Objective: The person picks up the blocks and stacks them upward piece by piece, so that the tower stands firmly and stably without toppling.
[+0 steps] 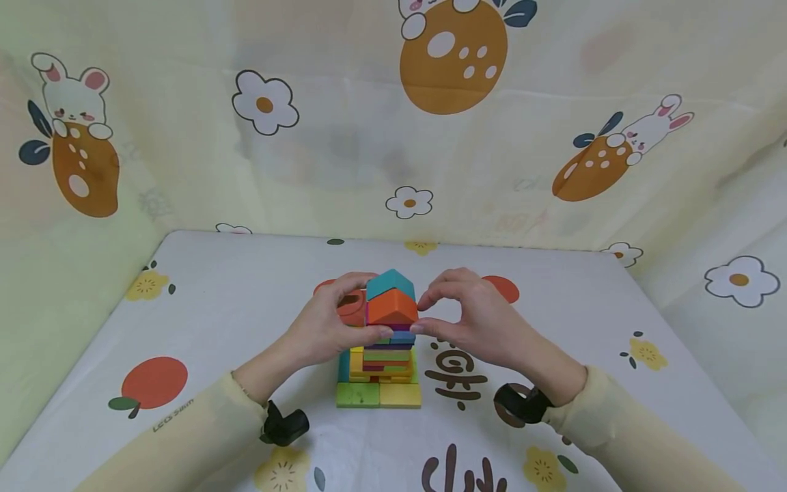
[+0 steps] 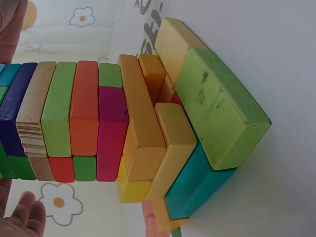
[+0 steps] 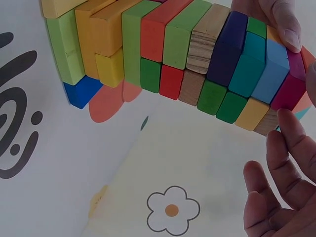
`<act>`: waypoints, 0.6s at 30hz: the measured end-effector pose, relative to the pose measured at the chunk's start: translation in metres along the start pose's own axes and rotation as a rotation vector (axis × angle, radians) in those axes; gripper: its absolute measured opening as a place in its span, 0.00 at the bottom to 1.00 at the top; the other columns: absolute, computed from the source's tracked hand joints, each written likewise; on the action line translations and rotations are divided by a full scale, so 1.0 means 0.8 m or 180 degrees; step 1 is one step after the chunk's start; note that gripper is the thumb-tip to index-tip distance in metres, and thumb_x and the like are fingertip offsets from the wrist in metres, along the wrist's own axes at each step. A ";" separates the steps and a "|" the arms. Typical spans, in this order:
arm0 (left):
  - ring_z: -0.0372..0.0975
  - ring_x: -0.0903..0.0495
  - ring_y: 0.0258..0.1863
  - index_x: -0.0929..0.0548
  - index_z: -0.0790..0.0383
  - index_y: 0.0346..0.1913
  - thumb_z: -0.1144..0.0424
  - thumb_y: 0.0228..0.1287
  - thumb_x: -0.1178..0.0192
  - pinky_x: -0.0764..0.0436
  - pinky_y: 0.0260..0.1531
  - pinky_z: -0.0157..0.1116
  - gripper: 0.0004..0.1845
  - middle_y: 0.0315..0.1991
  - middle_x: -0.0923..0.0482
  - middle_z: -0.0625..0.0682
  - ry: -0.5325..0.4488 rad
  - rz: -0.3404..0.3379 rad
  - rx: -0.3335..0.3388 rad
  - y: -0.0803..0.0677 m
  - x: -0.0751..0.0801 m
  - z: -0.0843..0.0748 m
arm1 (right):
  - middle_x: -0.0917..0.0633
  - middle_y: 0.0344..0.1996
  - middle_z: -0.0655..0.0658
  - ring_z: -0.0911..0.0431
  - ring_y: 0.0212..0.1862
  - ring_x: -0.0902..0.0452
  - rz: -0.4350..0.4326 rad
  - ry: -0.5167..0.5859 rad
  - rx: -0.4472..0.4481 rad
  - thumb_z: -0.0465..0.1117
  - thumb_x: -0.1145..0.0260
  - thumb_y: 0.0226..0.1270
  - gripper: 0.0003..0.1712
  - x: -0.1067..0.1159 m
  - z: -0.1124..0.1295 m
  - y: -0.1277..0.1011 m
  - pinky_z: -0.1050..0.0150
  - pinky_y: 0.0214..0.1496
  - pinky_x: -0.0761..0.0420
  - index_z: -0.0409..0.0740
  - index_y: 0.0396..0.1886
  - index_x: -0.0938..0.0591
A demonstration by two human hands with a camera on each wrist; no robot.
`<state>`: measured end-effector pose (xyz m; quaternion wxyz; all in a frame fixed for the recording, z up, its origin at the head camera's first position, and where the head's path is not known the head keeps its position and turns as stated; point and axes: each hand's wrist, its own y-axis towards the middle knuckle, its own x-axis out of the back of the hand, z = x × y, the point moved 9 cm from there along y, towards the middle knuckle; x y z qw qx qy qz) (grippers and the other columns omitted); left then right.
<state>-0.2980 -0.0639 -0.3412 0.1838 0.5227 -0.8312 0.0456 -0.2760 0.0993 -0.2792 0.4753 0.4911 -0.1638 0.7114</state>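
Observation:
A tall tower of coloured wooden blocks (image 1: 387, 355) stands in the middle of the table. An orange triangular block (image 1: 393, 311) and, behind it, a teal one (image 1: 391, 281) crown it like roofs. My left hand (image 1: 316, 326) grips the upper tower from the left, thumb across the front, with its other fingers partly hidden behind. On the right side, my right hand (image 1: 482, 321) holds the top edge between curved thumb and index fingertips, just beside the orange roof. In the right wrist view a magenta block (image 3: 289, 90) lies between those fingertips.
Green (image 1: 358, 395) and pale yellow (image 1: 401, 395) blocks form the wider base at the front. A printed white cloth (image 1: 246, 369) covers the table, and a patterned curtain (image 1: 344, 157) hangs around it. Each wrist wears a black camera strap (image 1: 284, 424).

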 end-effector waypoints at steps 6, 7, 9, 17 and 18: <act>0.49 0.22 0.60 0.24 0.55 0.68 0.59 0.58 0.24 0.18 0.59 0.55 0.34 0.61 0.22 0.52 -0.0029 -0.0006 -0.0013 0.000 0.000 0.000 | 0.13 0.37 0.52 0.52 0.52 0.21 0.0021 -0.0015 -0.0027 0.48 0.20 0.58 0.11 -0.002 -0.001 0.000 0.51 0.53 0.16 0.50 0.35 0.12; 0.49 0.22 0.60 0.24 0.55 0.68 0.59 0.58 0.24 0.18 0.59 0.55 0.34 0.61 0.21 0.52 -0.0033 -0.0007 -0.0011 0.000 0.000 0.000 | 0.13 0.37 0.52 0.52 0.52 0.21 0.0021 -0.0018 -0.0028 0.48 0.20 0.58 0.11 -0.002 -0.001 0.000 0.51 0.53 0.16 0.50 0.35 0.12; 0.49 0.22 0.60 0.24 0.55 0.68 0.58 0.58 0.24 0.19 0.60 0.56 0.34 0.61 0.22 0.52 -0.0027 -0.0007 -0.0001 0.001 0.000 0.001 | 0.13 0.37 0.52 0.52 0.53 0.21 0.0023 -0.0003 -0.0027 0.48 0.20 0.58 0.11 -0.002 -0.002 -0.001 0.51 0.53 0.16 0.50 0.36 0.12; 0.49 0.24 0.63 0.28 0.54 0.72 0.56 0.56 0.23 0.20 0.61 0.57 0.40 0.65 0.24 0.52 0.0064 0.0006 0.0102 -0.001 0.000 0.004 | 0.14 0.42 0.52 0.53 0.53 0.21 -0.0053 0.0166 -0.0078 0.44 0.31 0.71 0.05 0.007 -0.016 -0.012 0.50 0.56 0.19 0.48 0.41 0.15; 0.50 0.25 0.65 0.31 0.53 0.74 0.56 0.55 0.22 0.21 0.62 0.57 0.44 0.67 0.25 0.52 0.0092 0.0015 0.0123 -0.002 0.001 0.005 | 0.14 0.43 0.51 0.53 0.52 0.21 -0.0074 0.0184 -0.0077 0.43 0.34 0.73 0.06 0.010 -0.020 -0.014 0.50 0.56 0.20 0.47 0.44 0.15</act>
